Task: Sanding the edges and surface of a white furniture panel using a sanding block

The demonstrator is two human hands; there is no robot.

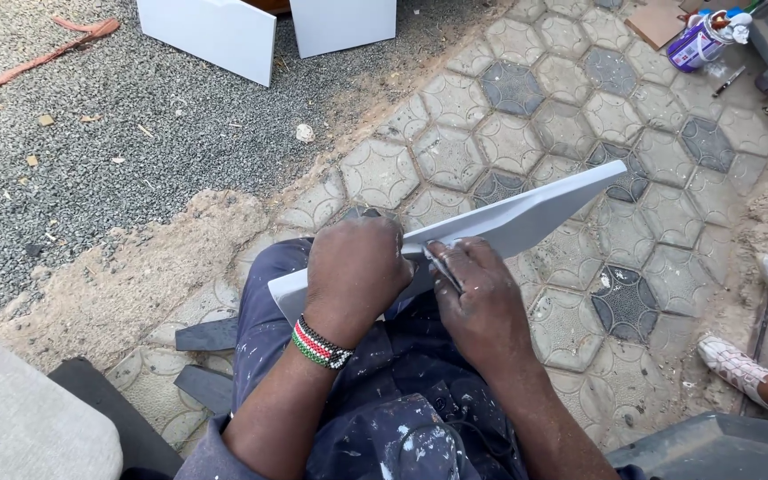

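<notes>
Nearest: paint-spattered blue work trousers [402, 418], seated, knees up. Grey cushion [20, 418] at bottom-left corner, two dark flat scraps [206, 336] on the paving just beside the left leg.

Left hand [355, 271], beaded wristband [320, 344] on the wrist, closed in a fist over the near end of a long white panel [526, 213]. Right hand [477, 289] just beside it, flat on the panel's edge, fingers [446, 262] pressing something small; cannot tell what. Panel resting across the lap, tilted, far end pointing up-right over the hexagonal pavers [526, 107].

Top left: gravel [91, 133], two more white boards [215, 31] standing on edge. Top right: purple plastic container [700, 40] lying on its side, contents not visible, small metal tool [727, 82] near it. Right edge: another person's light shoes [740, 364].
</notes>
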